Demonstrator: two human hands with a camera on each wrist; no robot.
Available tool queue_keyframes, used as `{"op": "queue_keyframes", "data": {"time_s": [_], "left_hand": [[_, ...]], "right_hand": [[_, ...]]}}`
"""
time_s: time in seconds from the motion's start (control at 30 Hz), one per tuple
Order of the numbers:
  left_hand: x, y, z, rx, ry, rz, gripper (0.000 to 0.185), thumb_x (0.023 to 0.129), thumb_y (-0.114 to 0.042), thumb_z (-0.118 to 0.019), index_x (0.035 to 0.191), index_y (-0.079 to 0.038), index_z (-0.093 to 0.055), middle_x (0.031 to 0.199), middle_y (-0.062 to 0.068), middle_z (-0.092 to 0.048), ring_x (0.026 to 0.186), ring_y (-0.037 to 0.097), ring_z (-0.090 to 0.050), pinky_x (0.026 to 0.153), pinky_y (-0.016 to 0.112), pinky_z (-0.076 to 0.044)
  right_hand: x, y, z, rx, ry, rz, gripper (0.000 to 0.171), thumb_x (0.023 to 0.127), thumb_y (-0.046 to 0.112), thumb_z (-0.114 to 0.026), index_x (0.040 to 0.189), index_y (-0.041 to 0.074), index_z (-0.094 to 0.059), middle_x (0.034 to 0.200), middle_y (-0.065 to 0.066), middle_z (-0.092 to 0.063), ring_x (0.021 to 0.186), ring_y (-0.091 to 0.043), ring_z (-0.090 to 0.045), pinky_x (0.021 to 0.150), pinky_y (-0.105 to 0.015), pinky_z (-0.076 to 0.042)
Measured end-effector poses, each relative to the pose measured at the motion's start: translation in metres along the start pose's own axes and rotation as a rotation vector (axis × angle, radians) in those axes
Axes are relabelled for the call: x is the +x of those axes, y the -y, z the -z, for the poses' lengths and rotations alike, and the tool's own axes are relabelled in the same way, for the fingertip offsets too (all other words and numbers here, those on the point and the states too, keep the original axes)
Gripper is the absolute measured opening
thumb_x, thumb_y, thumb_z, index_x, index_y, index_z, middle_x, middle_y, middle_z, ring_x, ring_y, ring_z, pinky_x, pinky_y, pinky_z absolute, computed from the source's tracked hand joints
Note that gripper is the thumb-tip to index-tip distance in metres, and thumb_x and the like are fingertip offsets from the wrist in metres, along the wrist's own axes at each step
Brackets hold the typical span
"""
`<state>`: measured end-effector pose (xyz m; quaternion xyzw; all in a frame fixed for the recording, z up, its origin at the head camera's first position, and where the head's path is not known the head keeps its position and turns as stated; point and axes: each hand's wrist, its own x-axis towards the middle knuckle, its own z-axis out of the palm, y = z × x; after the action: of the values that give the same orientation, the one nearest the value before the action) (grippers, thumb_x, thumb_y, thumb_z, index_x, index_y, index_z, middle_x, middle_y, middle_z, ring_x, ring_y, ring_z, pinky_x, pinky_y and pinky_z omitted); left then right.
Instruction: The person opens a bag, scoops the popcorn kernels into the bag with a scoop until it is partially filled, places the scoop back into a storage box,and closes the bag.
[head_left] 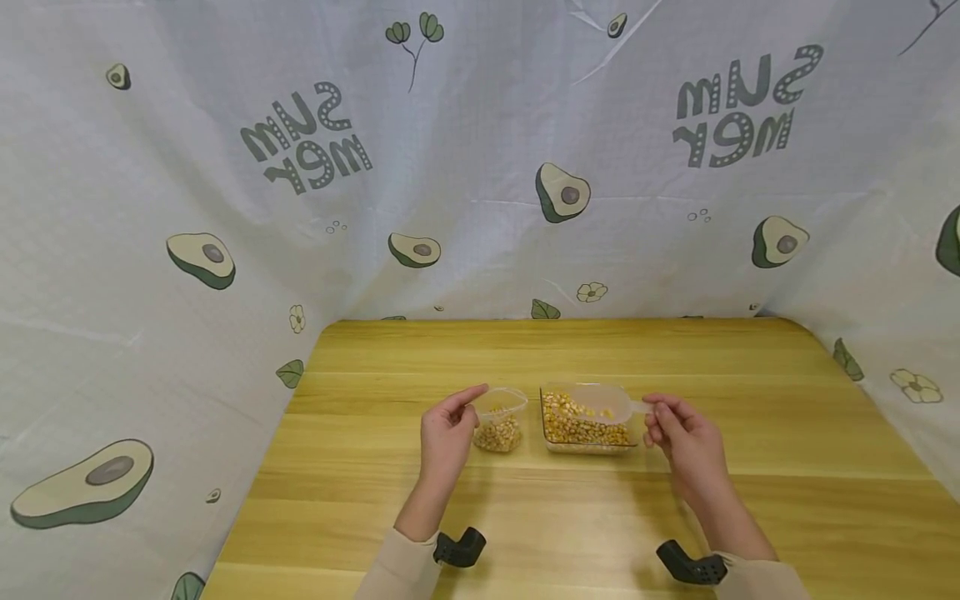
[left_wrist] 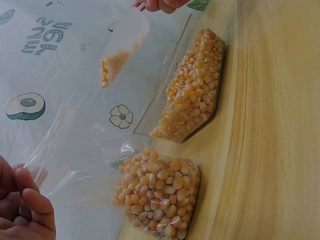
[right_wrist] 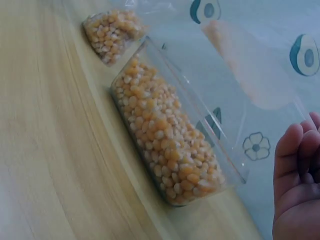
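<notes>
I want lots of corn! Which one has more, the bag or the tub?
The tub, the wide one by the right hand. The bag holds a smaller heap.

Right hand (right_wrist: pixel 300 185) cut off

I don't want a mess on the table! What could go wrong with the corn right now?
1. The scoop in the right hand carries kernels above the tray; a tilt could spill them onto the table.
2. The left hand pinches only one edge of the floppy bag, so its mouth might sag and kernels miss it.
3. The bag rests on the table, so a bump could tip it over.
</notes>
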<state>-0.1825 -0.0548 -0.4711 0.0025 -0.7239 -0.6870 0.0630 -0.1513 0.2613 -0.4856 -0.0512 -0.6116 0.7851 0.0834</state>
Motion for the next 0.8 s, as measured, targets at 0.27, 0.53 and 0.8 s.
{"op": "queue_keyframes", "data": {"time_s": [0.27, 0.53, 0.8], "left_hand": [[0.001, 0.0, -0.001, -0.011, 0.002, -0.001, 0.036, 0.094, 0.003, -0.051, 0.11, -0.014, -0.078, 0.073, 0.008, -0.063, 0.046, 0.004, -0.032, 0.042, 0.015, -0.026], [0.001, 0.0, -0.001, -0.007, -0.005, -0.004, 0.036, 0.093, 0.005, -0.052, 0.109, -0.013, -0.078, 0.08, 0.024, -0.064, 0.046, 0.004, -0.031, 0.042, 0.015, -0.025], [0.002, 0.0, -0.002, -0.002, -0.002, -0.017, 0.035, 0.094, 0.004, -0.051, 0.109, -0.013, -0.078, 0.071, 0.009, -0.064, 0.044, 0.003, -0.029, 0.041, 0.015, -0.024]], "right_hand": [[-0.001, 0.011, -0.014, 0.038, 0.074, 0.057, 0.021, 0.101, 0.02, -0.056, 0.111, 0.007, -0.067, 0.082, 0.002, -0.067, 0.067, -0.009, -0.06, 0.063, -0.025, -0.056], [0.001, 0.019, -0.035, 0.043, 0.11, 0.078, 0.019, 0.101, 0.018, -0.055, 0.109, 0.006, -0.069, 0.081, 0.001, -0.068, 0.065, -0.008, -0.061, 0.061, -0.022, -0.056], [0.006, 0.02, -0.054, -0.05, 0.121, 0.076, 0.026, 0.102, 0.022, -0.054, 0.113, 0.001, -0.065, 0.081, -0.001, -0.067, 0.065, -0.009, -0.058, 0.062, -0.024, -0.056]]}}
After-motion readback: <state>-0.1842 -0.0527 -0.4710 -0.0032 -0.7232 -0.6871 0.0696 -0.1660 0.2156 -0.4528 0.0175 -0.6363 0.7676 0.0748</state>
